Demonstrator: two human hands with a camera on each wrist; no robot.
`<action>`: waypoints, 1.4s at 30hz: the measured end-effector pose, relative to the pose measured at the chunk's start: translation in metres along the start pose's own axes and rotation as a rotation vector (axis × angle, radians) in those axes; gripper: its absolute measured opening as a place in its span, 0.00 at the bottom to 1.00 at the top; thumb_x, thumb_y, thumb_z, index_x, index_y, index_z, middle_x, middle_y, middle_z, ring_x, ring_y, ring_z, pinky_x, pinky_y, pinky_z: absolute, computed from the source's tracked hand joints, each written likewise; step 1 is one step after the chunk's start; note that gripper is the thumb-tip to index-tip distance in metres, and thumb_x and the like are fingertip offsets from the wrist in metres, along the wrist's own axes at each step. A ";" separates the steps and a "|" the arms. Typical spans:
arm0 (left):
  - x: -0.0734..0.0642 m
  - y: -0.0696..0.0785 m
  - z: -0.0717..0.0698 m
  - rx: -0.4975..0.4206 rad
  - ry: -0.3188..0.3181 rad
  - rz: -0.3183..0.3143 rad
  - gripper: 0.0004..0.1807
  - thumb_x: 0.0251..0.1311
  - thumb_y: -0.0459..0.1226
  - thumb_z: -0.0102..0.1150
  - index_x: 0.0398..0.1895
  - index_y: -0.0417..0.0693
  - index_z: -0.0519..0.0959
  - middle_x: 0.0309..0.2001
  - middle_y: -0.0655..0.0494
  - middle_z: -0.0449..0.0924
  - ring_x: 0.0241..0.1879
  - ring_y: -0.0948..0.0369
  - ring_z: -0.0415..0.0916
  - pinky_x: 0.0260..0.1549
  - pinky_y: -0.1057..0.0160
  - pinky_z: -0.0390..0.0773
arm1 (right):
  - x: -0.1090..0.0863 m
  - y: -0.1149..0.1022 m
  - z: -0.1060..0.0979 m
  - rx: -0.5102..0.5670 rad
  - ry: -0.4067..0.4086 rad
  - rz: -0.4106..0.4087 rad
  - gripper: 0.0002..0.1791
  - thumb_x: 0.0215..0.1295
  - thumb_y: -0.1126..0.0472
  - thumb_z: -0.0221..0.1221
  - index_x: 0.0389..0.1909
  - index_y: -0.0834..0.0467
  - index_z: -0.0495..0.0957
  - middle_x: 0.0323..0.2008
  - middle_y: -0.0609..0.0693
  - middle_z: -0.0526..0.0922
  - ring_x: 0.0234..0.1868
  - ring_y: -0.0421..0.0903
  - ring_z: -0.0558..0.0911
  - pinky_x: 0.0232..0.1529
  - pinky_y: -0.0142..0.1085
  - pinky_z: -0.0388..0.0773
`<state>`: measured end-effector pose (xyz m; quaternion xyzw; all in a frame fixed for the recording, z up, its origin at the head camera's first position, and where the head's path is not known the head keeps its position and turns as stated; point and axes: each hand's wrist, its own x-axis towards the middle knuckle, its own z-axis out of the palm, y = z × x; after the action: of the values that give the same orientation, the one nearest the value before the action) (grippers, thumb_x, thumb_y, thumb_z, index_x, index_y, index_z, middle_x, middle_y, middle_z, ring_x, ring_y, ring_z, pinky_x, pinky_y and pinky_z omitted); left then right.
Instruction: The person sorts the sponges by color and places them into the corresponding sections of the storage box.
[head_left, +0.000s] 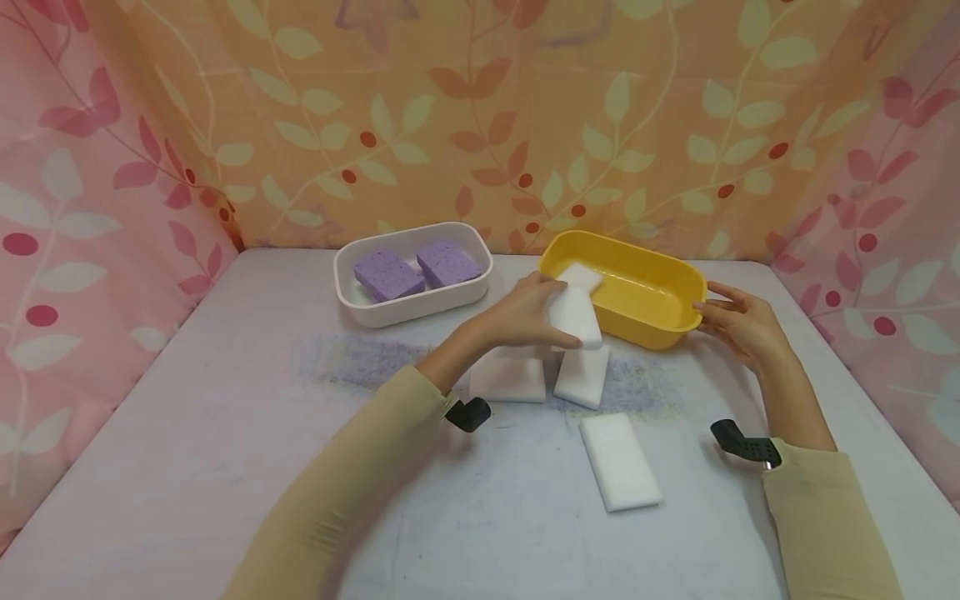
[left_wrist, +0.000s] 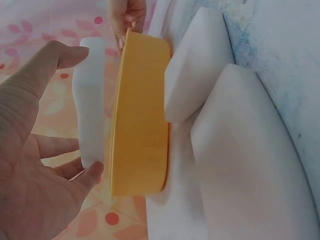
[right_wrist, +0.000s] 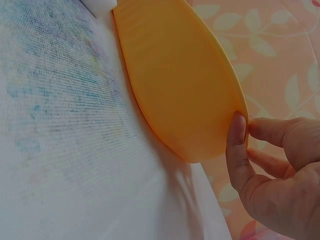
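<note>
Two tubs [head_left: 645, 332] hold three of seven sponges [head_left: 579, 321].

On head cam I'm looking fwd & down from the near side, far enough back for the far edge of the tabletop [head_left: 187, 467], curtain [head_left: 420, 92] behind, sleeves [head_left: 352, 475] at the bottom. L wrist cam's in close, low, rolled on its side: tabletop down the R, L hand [left_wrist: 30, 170] filling the L edge, lens facing the long side of the yellow tub [left_wrist: 140, 115]. R wrist cam's close too, rolled the opp. way: tabletop on the L, R hand [right_wrist: 285, 195] lower R, lens on the tub's end. All 3 views share the tub & R hand; head & L wrist also share the L hand.
</note>
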<state>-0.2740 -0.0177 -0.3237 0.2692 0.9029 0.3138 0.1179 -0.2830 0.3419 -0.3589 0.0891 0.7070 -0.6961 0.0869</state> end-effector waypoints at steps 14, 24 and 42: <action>0.027 0.015 0.006 0.042 0.002 0.060 0.50 0.60 0.52 0.74 0.81 0.41 0.63 0.75 0.43 0.64 0.69 0.53 0.65 0.69 0.59 0.73 | -0.001 -0.002 0.000 -0.015 0.009 0.019 0.51 0.74 0.62 0.66 0.86 0.59 0.43 0.32 0.33 0.85 0.34 0.34 0.87 0.38 0.25 0.86; 0.047 0.028 0.011 0.062 0.032 0.091 0.46 0.60 0.54 0.73 0.75 0.39 0.69 0.68 0.46 0.71 0.64 0.55 0.65 0.57 0.68 0.73 | -0.002 -0.001 -0.001 -0.007 0.000 0.011 0.51 0.73 0.62 0.66 0.86 0.60 0.42 0.32 0.33 0.85 0.34 0.35 0.88 0.37 0.25 0.86; 0.080 0.034 0.020 0.083 0.039 0.050 0.47 0.61 0.57 0.72 0.76 0.42 0.69 0.66 0.49 0.71 0.64 0.55 0.65 0.57 0.70 0.73 | 0.001 0.000 0.002 -0.009 0.002 -0.007 0.51 0.73 0.63 0.66 0.85 0.62 0.43 0.32 0.34 0.85 0.32 0.34 0.87 0.37 0.25 0.86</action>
<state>-0.3182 0.0597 -0.3214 0.2901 0.9102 0.2842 0.0812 -0.2835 0.3395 -0.3595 0.0870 0.7105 -0.6931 0.0845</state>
